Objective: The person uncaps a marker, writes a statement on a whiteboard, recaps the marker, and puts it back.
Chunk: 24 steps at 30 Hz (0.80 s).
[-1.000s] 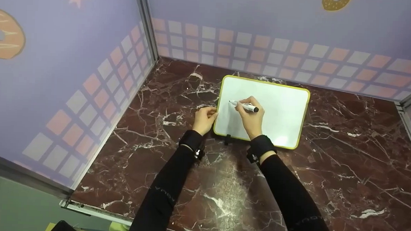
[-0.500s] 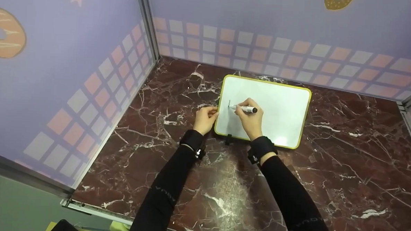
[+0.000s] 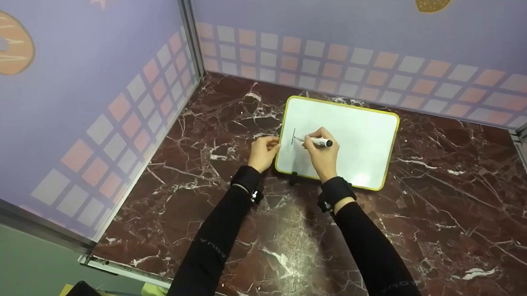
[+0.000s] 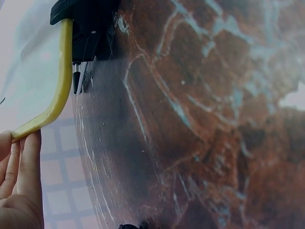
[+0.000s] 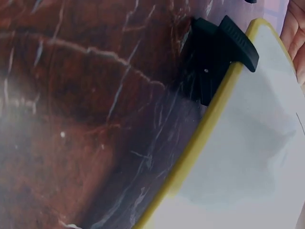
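A whiteboard [image 3: 361, 143] with a yellow frame stands on the marble-patterned table. My left hand [image 3: 262, 153] pinches its left edge; in the left wrist view the thumb is on the white face and the fingers [image 4: 29, 162] are behind the frame [image 4: 61, 90]. My right hand [image 3: 325, 157] holds a white marker [image 3: 319, 142] with a black end, its tip by a short, nearly vertical dark line [image 3: 293, 136] on the board's left part. The right wrist view has the board's lower edge [image 5: 190, 152], but neither marker nor right hand.
A black support [image 5: 209, 57] hooks over the board's lower edge; it also appears in the left wrist view as a black bracket [image 4: 88, 38]. Purple panels with checkered squares [image 3: 314, 65] stand behind and at the left. The dark red table [image 3: 443, 209] extends around the board.
The marker tip has moved down the board, leaving a dark line that has grown longer; now the tip is beside the line's middle. My left hand keeps its place on the edge.
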Available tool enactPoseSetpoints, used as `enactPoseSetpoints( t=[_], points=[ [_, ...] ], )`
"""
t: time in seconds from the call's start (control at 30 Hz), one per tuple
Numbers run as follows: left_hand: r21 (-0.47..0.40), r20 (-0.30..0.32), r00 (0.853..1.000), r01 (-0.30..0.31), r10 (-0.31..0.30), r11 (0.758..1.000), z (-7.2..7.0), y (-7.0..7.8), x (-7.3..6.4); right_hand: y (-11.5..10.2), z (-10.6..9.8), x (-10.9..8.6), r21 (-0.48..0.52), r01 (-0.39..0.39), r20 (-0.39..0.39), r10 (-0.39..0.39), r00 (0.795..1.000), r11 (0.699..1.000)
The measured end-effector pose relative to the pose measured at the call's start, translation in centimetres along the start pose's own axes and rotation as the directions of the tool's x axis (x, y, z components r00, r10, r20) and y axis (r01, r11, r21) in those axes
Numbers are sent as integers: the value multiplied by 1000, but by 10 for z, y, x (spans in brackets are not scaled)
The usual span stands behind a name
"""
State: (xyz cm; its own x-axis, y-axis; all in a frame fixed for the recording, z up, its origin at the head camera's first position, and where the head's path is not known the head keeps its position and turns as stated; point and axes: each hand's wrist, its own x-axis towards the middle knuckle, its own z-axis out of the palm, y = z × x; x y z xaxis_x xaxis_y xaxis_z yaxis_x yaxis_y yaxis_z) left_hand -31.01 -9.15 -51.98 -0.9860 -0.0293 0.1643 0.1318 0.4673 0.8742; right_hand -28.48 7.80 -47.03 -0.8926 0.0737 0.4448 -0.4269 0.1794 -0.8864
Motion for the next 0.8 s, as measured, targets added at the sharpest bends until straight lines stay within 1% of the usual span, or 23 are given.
enactPoseSetpoints(
  t=[0.17, 0.37, 0.43, 0.53, 0.67, 0.8],
  points=[
    [-4, -10, 1000, 8, -8, 1000, 1, 0, 0, 0, 3, 0, -27, 9, 10, -8, 1000, 1000],
    [6, -12, 1000, 4, -4, 1000, -1, 2, 0, 0, 1, 0, -67, 84, -25, -86, 996, 994],
    [11, -10, 1000, 9, -9, 1000, -2, 2, 0, 1, -1, 1, -73, 95, -31, -98, 995, 993],
    [15, -8, 1000, 17, -17, 1000, -2, 2, -1, 2, -4, 2, -61, 87, -39, -90, 995, 994],
    [9, -8, 1000, 6, -6, 1000, -1, 2, 0, 4, -8, 5, -27, 57, -55, -58, 997, 998],
    [2, -1, 1000, 12, -12, 1000, 0, 2, 0, 6, -7, 8, -17, 38, -46, -39, 998, 999]
  ],
)
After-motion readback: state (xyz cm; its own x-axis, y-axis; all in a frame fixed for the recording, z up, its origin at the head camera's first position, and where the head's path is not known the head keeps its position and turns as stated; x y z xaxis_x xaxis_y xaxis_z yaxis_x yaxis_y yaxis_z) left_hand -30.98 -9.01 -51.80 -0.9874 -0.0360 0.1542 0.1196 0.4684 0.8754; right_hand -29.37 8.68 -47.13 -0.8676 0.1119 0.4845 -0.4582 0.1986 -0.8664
